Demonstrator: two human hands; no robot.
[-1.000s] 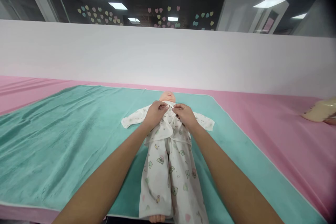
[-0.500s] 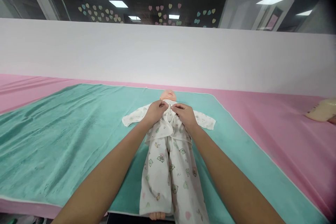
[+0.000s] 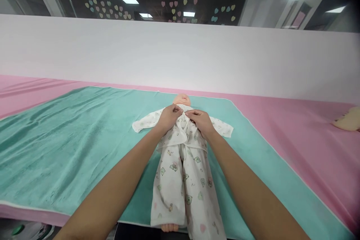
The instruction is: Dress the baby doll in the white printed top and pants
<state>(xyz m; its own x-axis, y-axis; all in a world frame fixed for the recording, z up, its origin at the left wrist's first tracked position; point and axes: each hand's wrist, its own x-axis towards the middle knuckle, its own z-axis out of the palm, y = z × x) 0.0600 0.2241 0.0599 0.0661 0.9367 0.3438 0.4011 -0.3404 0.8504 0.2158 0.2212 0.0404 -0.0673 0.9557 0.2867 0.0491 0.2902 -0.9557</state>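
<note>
A baby doll (image 3: pixel 181 99) lies on its back on a teal towel (image 3: pixel 70 142), head away from me. It wears a white printed shirt (image 3: pixel 184 131) and matching trousers (image 3: pixel 180 183). One bare foot (image 3: pixel 168 227) shows at the near edge. My left hand (image 3: pixel 168 117) pinches the shirt front at the chest, fingers closed. My right hand (image 3: pixel 200 121) grips the other side of the shirt front, fingers closed too. The two hands almost touch just below the doll's chin.
The towel lies on a pink sheet (image 3: pixel 295 135) that covers a long table. A white partition (image 3: pixel 180 56) runs along the far side. A cream-coloured object (image 3: pixel 348 119) sits at the far right edge. Glass with heart stickers (image 3: pixel 180 9) rises behind the partition.
Both hands stay pinched on the shirt front at the chest. The camera has tilted slightly, so the doll sits a little higher and further right in view.
</note>
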